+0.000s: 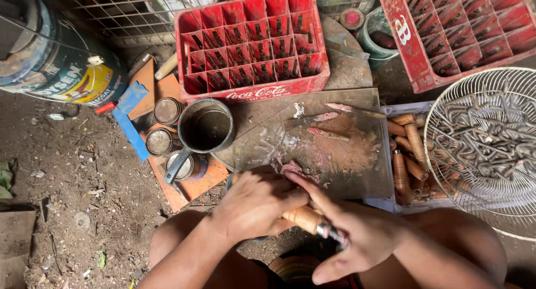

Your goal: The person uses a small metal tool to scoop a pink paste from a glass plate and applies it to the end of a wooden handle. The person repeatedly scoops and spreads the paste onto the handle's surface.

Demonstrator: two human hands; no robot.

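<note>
A: Head view, looking down. What do the hands have?

B: Left hand (258,202) wraps closed around a short turned wooden handle (300,218), tan, with a metal collar at one end. Right hand (357,233) pinches that collar end, thumb and forefinger closed on it, remaining fingers loosely spread. The handle sits over the person's lap, just off the near edge of the work board.

A: The board?

B: Flat grey metal sheet (335,149) lying on the dirt floor (84,183), smeared with pink and brown paste. A thin putty blade (335,121) lies on it near the far edge.

A: Left of it?

B: Dark round tin cup with a handle (204,128) at the sheet's far left corner, beside three small lidded cans (167,111) on an orange board (195,183).

A: Right side?

B: Pale tray of similar brown wooden handles (410,155) touching the sheet's right edge, then a round white wire fan guard (486,149) full of bent metal pieces.

A: Behind?

B: Two red plastic bottle crates (254,43) and a large paint bucket (56,60), far left.
</note>
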